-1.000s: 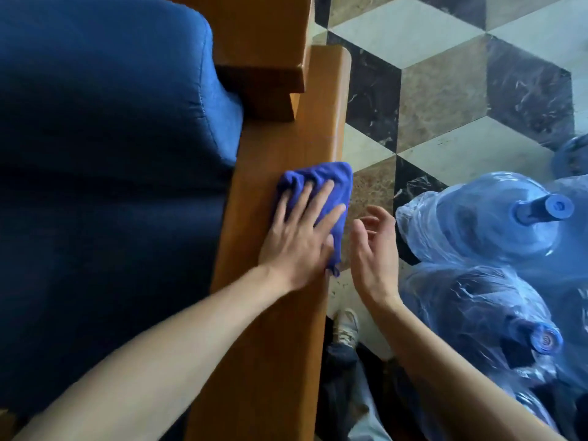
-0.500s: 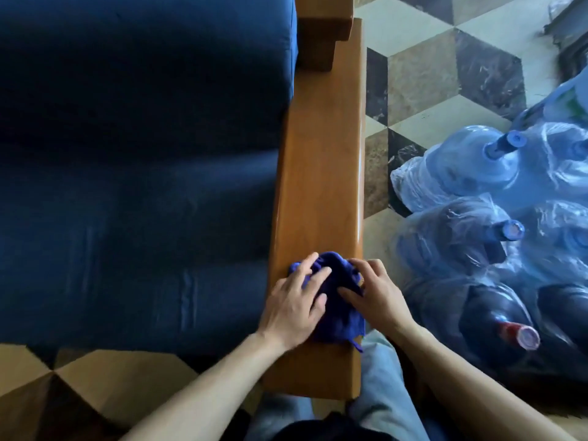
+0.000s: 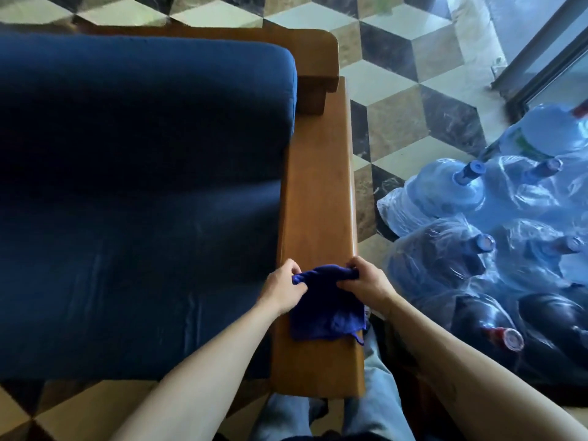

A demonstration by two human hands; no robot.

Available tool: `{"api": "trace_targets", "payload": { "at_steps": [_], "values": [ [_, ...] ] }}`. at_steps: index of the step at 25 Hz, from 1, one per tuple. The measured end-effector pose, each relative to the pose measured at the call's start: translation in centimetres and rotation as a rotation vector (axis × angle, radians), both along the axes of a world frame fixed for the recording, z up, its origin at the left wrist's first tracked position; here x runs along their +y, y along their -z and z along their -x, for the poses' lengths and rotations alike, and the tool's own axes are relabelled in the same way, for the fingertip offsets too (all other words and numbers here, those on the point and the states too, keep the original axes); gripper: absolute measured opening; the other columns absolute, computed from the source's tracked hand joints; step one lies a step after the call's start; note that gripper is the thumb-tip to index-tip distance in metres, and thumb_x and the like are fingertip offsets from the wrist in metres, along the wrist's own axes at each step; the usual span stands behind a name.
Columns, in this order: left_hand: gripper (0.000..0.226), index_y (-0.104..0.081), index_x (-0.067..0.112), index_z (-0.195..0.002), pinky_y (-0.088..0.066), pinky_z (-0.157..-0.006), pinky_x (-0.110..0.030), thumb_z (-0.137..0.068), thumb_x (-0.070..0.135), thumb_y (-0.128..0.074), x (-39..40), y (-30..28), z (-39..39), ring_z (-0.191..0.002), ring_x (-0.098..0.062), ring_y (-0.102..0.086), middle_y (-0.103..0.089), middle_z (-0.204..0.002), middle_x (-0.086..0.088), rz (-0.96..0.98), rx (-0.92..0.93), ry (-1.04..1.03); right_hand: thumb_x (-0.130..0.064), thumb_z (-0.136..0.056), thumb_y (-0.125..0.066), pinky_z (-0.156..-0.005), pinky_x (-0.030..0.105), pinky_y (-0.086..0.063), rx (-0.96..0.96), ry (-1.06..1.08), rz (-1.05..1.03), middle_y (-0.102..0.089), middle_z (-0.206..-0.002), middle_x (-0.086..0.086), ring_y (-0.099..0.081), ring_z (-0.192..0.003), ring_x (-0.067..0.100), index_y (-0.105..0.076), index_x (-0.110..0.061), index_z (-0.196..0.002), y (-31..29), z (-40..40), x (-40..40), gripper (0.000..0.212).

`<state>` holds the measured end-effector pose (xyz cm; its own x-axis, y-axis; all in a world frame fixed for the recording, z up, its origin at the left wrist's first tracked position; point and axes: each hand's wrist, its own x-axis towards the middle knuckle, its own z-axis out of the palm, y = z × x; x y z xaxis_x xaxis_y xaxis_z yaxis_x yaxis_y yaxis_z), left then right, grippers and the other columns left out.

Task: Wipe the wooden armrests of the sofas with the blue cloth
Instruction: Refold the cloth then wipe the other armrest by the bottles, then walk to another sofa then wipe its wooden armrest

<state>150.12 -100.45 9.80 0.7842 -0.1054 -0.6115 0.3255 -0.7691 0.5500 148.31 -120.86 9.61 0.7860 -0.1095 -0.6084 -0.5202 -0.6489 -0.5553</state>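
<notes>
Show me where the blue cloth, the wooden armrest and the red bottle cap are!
blue cloth (image 3: 327, 308): head view, middle of the fabric.
wooden armrest (image 3: 319, 186): head view, bare top surface.
red bottle cap (image 3: 508, 338): head view, cap's end.

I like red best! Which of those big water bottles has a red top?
The dark bottle nearest the person, at the bottom of the pile. Its cap is red; the other bottles' caps, like the one farther back, look blue.

Two hands – left hand (image 3: 284, 289), right hand (image 3: 367, 284) – one blue cloth (image 3: 327, 305), one wooden armrest (image 3: 319, 198), one blue sofa cushion (image 3: 143, 186), and, lower right of the frame, at least seven water jugs (image 3: 445, 195).
</notes>
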Motion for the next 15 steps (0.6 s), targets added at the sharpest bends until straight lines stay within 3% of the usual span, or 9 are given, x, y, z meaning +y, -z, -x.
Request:
{"api": "trace_targets", "payload": {
  "at_steps": [3,7,9,11,15],
  "values": [
    [0.024,-0.057,0.022,-0.093,-0.046,-0.062,-0.022,-0.078,0.004,-0.06,0.5,-3.5,0.6,-0.073,-0.015,-0.056,-0.061,-0.083,0.001,0.29,-0.048,-0.13,-0.013,-0.073,-0.079,-0.064,0.027,-0.044,-0.126,0.083,-0.174,-0.059,-0.073,-0.002,-0.055,-0.071,0.015,-0.058,-0.016,-0.085,-3.6,0.7,-1.5,0.024],
    [0.042,-0.062,0.027,-0.104,-0.054,-0.07,-0.024,-0.077,-0.004,-0.067,0.7,-11.2,-0.1,-0.074,-0.007,-0.061,-0.066,-0.09,-0.007,0.549,-0.202,-0.172,-0.011,-0.076,-0.075,-0.059,0.032,-0.044,-0.32,0.128,-0.382,-0.054,-0.067,0.0,-0.052,-0.063,0.016,-0.051,-0.014,-0.079,-11.7,0.9,-2.8,0.024],
    [0.04,-0.066,0.023,-0.101,-0.052,-0.065,-0.019,-0.076,-0.008,-0.067,0.1,-15.6,-1.2,-0.071,-0.002,-0.062,-0.068,-0.085,-0.001,0.596,-0.294,-0.141,-0.016,-0.077,-0.073,-0.06,0.03,-0.045,-0.42,0.109,-0.404,-0.055,-0.07,-0.002,-0.053,-0.066,0.016,-0.051,-0.015,-0.08,-16.3,0.5,-3.6,0.022],
    [0.034,-0.07,0.018,-0.097,-0.05,-0.064,-0.017,-0.077,-0.01,-0.067,-0.9,-20.3,-2.5,-0.068,-0.002,-0.062,-0.069,-0.081,0.003,0.648,-0.4,-0.124,-0.012,-0.081,-0.075,-0.059,0.021,-0.044,-0.549,0.097,-0.362,-0.058,-0.066,-0.012,-0.052,-0.063,0.006,-0.053,-0.02,-0.079,-20.9,-0.4,-5.0,0.024],
    [0.026,-0.071,0.017,-0.101,-0.056,-0.08,-0.025,-0.087,-0.004,-0.066,-4.2,-28.1,-4.8,-0.092,-0.019,-0.069,-0.074,-0.096,-0.004,0.835,-0.524,-0.072,0.0,-0.078,-0.078,-0.052,0.009,-0.038,-0.753,0.144,-0.233,-0.056,-0.056,-0.011,-0.048,-0.049,-0.005,-0.052,-0.019,-0.08,-29.4,-2.0,-8.4,0.033]
  ]
}}
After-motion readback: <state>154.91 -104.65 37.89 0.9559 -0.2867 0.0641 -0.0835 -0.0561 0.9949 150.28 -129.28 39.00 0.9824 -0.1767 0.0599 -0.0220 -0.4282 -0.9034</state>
